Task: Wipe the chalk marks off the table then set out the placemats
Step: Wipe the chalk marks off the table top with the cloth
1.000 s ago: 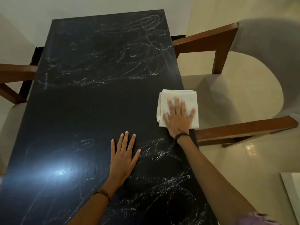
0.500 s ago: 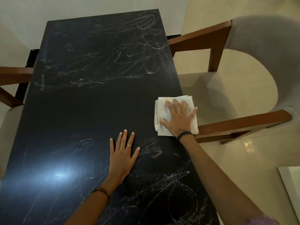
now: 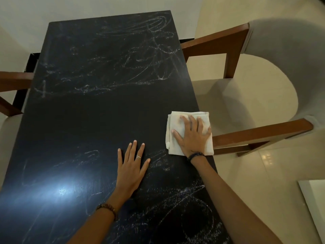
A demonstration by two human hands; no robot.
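- Right hand [image 3: 192, 136] presses flat on the folded cloth [image 3: 177, 145], fingers spread, no grip closed round it.
- Cloth lies under that palm at the tabletop's [image 3: 98, 120] right edge.
- Left hand [image 3: 131, 169] rests flat and open just left of the cloth.
- Chalk [image 3: 123, 67] lies beyond both hands and nearer the wrists.
- A chair [image 3: 246, 95] stands right of the cloth.

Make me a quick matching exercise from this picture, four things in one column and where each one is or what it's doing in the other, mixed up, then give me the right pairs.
Things:
1. left hand
2. right hand
3. cloth
4. chair

States:
A. folded, white, at the table's right edge
B. flat on bare tabletop, wearing a ring
C. pressing down on the cloth
D. beside the table, wooden arms, pale seat

Pairs: 1-B, 2-C, 3-A, 4-D
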